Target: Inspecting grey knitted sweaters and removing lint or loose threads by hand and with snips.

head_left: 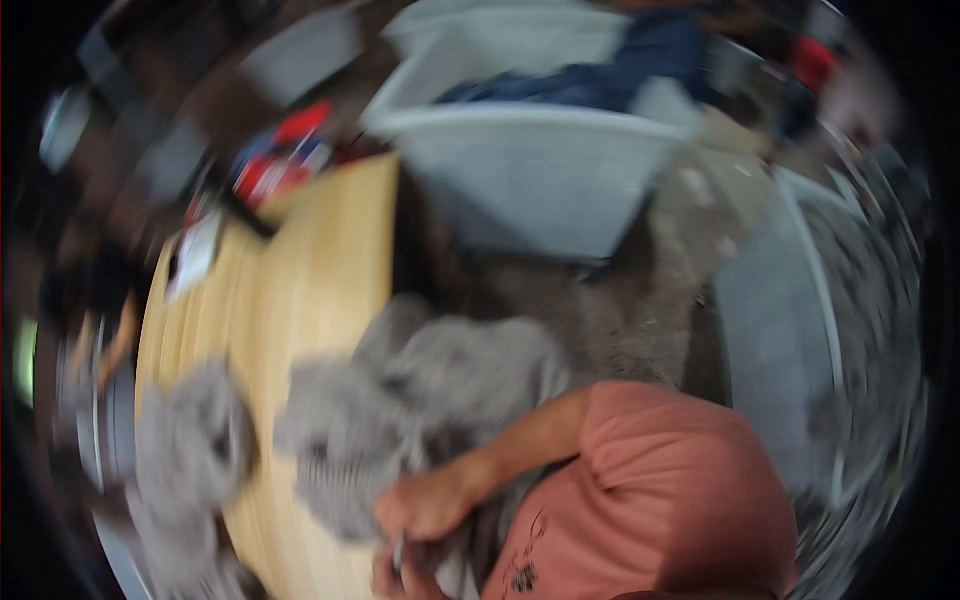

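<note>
The whole picture is smeared by motion. A crumpled grey cloth (440, 390) lies over the edge of a light wooden table (310, 280). My right hand (430, 503) is closed on the cloth's near side, the bare forearm coming out of a salmon-coloured sleeve (650, 450). My left hand (388, 577) shows only partly at the lower edge, just below the right hand, with its fingers curled into the same cloth. A second grey cloth heap (190, 450) lies on the table's left side, apart from both hands.
A large pale grey bin (530, 170) holding dark blue fabric (600, 80) stands beyond the table. Another grey bin (780, 330) stands at the right on a brownish floor (640, 300). Red and white items (280, 160) lie at the table's far end.
</note>
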